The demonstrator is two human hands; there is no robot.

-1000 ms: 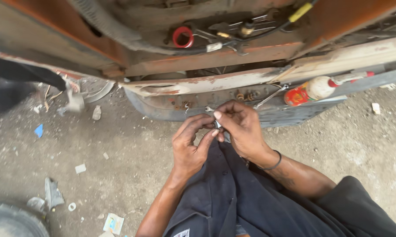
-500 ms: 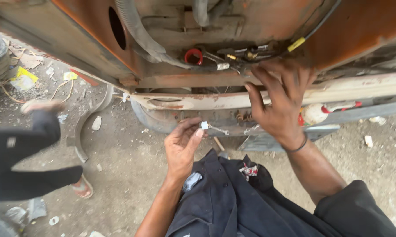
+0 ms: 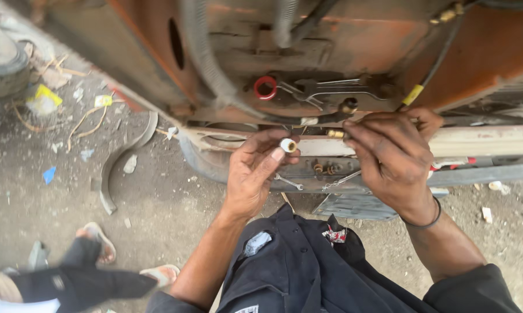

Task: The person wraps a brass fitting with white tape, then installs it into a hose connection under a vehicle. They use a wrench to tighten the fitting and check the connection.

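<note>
Fitting step. Left hand pinches small white tube end, near centre. Right hand fingers closed on brass fitting just right. Next: line both up squarely.

A crumpled yellow wrapper lies on the dirt ground near its far left edge, with a smaller yellowish packet scrap just beside it. A yellow tape label wraps the black cable under the rusty chassis. No signs or screens show.
</note>
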